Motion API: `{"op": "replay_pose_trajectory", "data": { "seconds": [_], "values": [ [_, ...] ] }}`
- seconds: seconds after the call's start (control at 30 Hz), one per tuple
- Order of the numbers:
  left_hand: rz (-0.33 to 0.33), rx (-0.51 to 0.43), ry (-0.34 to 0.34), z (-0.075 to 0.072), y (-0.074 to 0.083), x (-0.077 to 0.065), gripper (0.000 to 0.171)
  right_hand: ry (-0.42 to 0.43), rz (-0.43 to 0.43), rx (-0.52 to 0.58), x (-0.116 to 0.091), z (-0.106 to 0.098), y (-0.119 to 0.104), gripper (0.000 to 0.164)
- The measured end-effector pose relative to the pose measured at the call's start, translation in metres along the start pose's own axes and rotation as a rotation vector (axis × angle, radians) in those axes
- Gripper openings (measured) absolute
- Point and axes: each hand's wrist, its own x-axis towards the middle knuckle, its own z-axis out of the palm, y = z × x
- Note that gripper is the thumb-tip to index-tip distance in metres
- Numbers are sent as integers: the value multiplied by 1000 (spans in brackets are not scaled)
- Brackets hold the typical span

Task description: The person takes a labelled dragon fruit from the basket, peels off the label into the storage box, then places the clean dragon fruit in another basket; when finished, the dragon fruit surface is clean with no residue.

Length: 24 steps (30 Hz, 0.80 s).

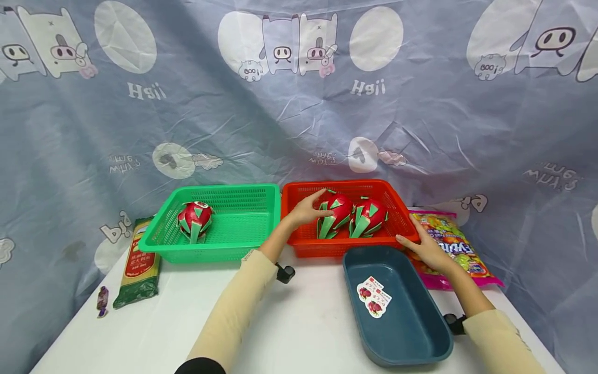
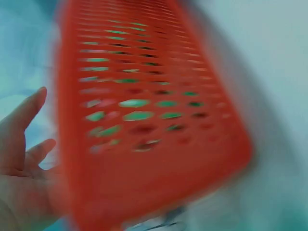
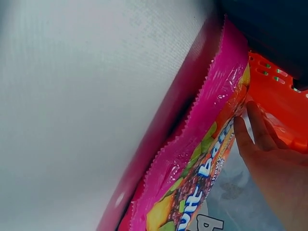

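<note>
Two red dragon fruits with green scales lie side by side in a red basket. My left hand reaches over the basket's left side, its spread fingers at the left dragon fruit. The other dragon fruit sits just right of it. In the left wrist view, the blurred basket wall hides part of my left hand. My right hand is at the basket's front right corner, fingers extended along the rim. The right wrist view shows that hand beside a pink-edged candy bag.
A green basket at left holds one dragon fruit. A dark blue tub with dragon fruit stickers stands in front of the red basket. A pasta packet and small wrapped candy lie far left. Behind hangs a patterned curtain.
</note>
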Motion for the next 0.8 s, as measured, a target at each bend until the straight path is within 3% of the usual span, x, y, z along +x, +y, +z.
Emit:
{"op": "replay_pose_trajectory", "data": {
  "seconds": [0.1,0.17,0.23,0.3,0.4,0.47,0.53,0.63,0.7,0.8],
  "values": [
    [80,-38,103,-27,8,-40,72,-8,12,-12,-1,0,2,81],
    [140,-12,205,-50,5,-72,66,-13,21,-17,-1,1,2,82],
    [201,77,346,-77,-5,-104,60,-22,23,-32,-2,2,1,82],
    [218,202,521,-106,-23,-136,58,-31,29,-56,-3,2,-2,82],
    [125,335,775,-146,-57,-180,63,-59,50,-93,-5,1,-7,83],
    [3,318,882,-166,-80,-207,71,-84,56,-130,-7,-1,-10,83],
    [-123,249,937,-180,-103,-228,80,-114,52,-169,-7,-5,-14,83],
    [-272,114,955,-191,-132,-248,89,-174,24,-196,-2,-11,-20,82],
    [-320,19,934,-192,-149,-253,92,-233,45,-231,4,-15,-28,85],
    [-338,-110,883,-190,-166,-257,97,-320,94,-352,14,-21,-46,90]
  ]
}}
